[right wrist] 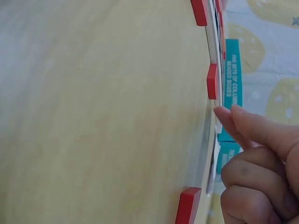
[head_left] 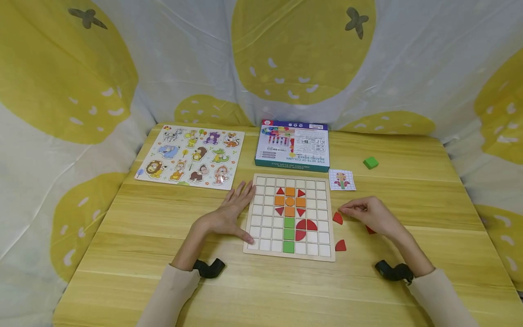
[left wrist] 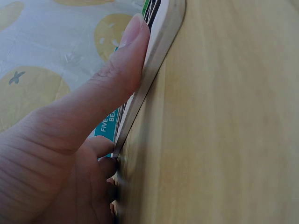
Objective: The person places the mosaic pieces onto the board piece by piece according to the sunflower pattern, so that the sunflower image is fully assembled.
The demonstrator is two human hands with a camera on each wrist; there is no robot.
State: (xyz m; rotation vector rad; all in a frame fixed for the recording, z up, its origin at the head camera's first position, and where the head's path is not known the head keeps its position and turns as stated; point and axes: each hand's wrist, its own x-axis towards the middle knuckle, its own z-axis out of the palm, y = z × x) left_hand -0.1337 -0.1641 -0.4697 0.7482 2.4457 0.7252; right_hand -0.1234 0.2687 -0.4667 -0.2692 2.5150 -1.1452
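A wooden grid board [head_left: 249, 222] lies mid-table. On it are a green column [head_left: 289, 234], orange pieces [head_left: 290, 191], several red triangles [head_left: 301, 193] and three red quarter circles [head_left: 300, 235]. My left hand [head_left: 224, 220] rests along the board's left edge, fingers spread and thumb [left wrist: 126, 51] on its frame. Right of the board, my right hand [head_left: 373, 215] hovers beside a loose red quarter circle [head_left: 337, 218], index and thumb tips close together, other fingers curled. That piece [right wrist: 212, 81] stands apart from the fingertips in the right wrist view, and nothing visible is held.
Another red quarter circle [head_left: 341, 245] lies nearer me; a further red piece [head_left: 370, 230] is partly hidden under my right hand. A pattern card [head_left: 342, 180], a green block [head_left: 371, 162], a box [head_left: 292, 145] and an animal puzzle [head_left: 189, 156] lie farther back.
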